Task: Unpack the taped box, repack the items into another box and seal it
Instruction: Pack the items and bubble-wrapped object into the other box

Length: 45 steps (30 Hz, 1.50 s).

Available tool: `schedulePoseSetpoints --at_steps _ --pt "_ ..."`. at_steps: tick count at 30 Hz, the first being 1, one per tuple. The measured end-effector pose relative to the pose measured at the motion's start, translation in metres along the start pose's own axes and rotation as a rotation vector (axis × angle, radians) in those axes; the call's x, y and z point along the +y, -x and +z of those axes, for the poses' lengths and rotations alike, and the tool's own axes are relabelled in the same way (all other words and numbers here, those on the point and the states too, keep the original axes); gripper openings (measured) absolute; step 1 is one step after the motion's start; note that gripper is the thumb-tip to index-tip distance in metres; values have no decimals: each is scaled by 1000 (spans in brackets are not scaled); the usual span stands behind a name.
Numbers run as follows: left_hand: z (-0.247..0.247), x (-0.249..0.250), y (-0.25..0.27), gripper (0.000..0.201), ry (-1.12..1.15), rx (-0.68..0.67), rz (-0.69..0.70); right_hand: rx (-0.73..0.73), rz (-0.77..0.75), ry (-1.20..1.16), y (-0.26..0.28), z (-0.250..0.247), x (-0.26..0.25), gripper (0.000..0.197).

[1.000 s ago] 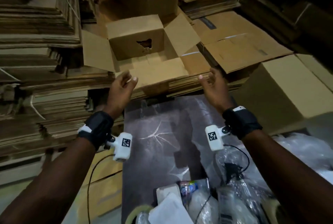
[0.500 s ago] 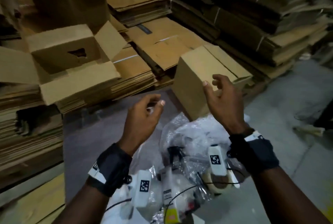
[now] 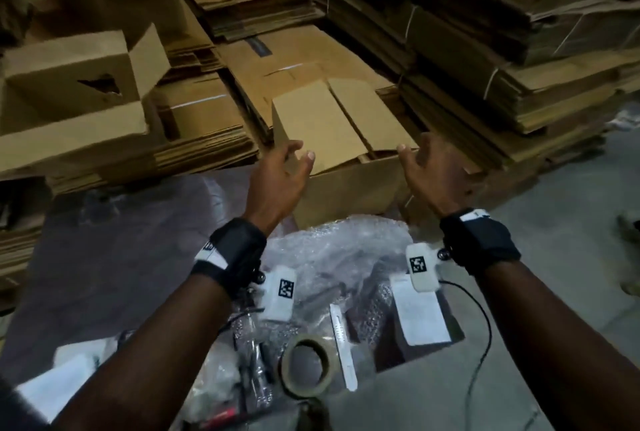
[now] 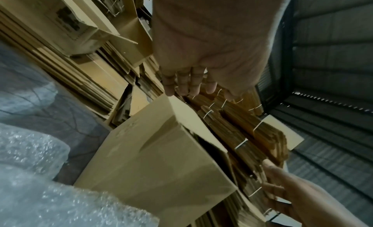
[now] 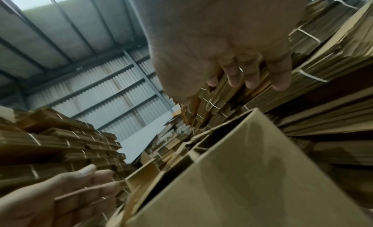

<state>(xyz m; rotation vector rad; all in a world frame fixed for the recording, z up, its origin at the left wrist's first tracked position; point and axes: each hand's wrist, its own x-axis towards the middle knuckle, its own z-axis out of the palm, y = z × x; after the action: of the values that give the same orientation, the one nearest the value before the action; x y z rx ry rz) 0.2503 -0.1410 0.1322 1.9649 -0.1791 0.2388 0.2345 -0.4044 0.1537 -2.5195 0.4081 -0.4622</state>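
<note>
Both hands are spread wide and hold nothing: the left hand (image 3: 277,177) and right hand (image 3: 436,174) flank a closed cardboard box (image 3: 346,153). The box stands at the worktop's (image 3: 114,257) far edge, just beyond bubble wrap (image 3: 332,250) and a tape roll (image 3: 306,366).

No readable text, white paper label (image 3: 420,316) print too blurred

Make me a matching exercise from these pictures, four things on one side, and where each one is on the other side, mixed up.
Things:
1. tape roll
2. box with a torn hole
3. plain box
4. bubble wrap

Places:
A. between the left hand and right hand
B. far left, on flattened cardboard
C. beside the left forearm
D. below the wrists, against the plain box

Pairs: 1-C, 2-B, 3-A, 4-D
</note>
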Motion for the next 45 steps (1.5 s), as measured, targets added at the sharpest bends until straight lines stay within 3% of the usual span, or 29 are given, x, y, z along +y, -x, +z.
schedulePoseSetpoints --at_steps 7,14,18,22,28,33,39,45 --pt "55 -26 -33 68 -170 -44 -121 -134 5 -17 -68 21 41 72" --pt "73 -42 -41 83 40 -79 -262 -392 78 -282 -108 51 54 84" --pt "70 -39 -41 85 70 -91 -264 -405 -18 -385 -108 54 56 56" --pt "50 -30 -44 92 17 -78 -214 -317 -75 -467 -94 40 43 48" --pt "-15 -2 -40 99 54 4 -111 -227 -193 -562 -64 5 -18 53" --pt "-106 12 -14 91 71 49 -77 -241 -272 -579 -27 5 -93 60" --pt "-229 -3 36 88 -54 134 -163 -279 -294 -591 45 47 -187 55" --pt "-342 -63 83 91 -26 119 -272 -327 -227 -598 137 113 -265 61"
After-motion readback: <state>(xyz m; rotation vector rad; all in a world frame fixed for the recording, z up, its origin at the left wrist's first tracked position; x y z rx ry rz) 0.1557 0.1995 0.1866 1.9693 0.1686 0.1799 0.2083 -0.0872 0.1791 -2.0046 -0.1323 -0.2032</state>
